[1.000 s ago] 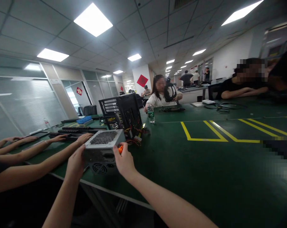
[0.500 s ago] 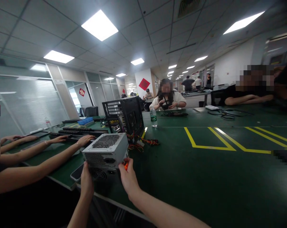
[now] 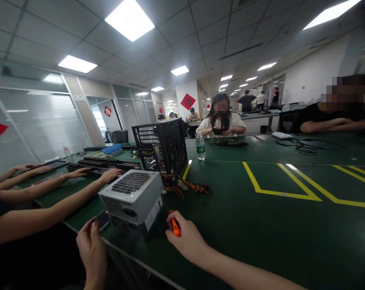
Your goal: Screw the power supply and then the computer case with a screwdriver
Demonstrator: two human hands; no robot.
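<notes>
My right hand [image 3: 187,237] is closed around an orange-and-black tool handle [image 3: 175,227]; the rest of that tool is hidden. It is just right of a silver-grey computer power supply [image 3: 131,193], apart from it. This power supply rests on a second, darker power supply [image 3: 122,224] near the table's front edge. Left of the stack is my left hand [image 3: 93,247], thumb and fingertips pressed together, clear of both units. Whatever sits in that pinch, if anything, is too small to make out. Behind the stack stands an open black computer case [image 3: 170,149].
Coloured cables [image 3: 197,187] trail across the green table [image 3: 231,237] by the case. A water bottle [image 3: 200,148] stands beyond them. At left, a co-worker's hand [image 3: 110,175] rests near black keyboards [image 3: 100,163]. Another person [image 3: 221,121] sits across the table.
Both hands have let go of the power supply and drawn away from its sides, the left one left and down, the right one to the right. The orange-handled tool stays in my right hand.
</notes>
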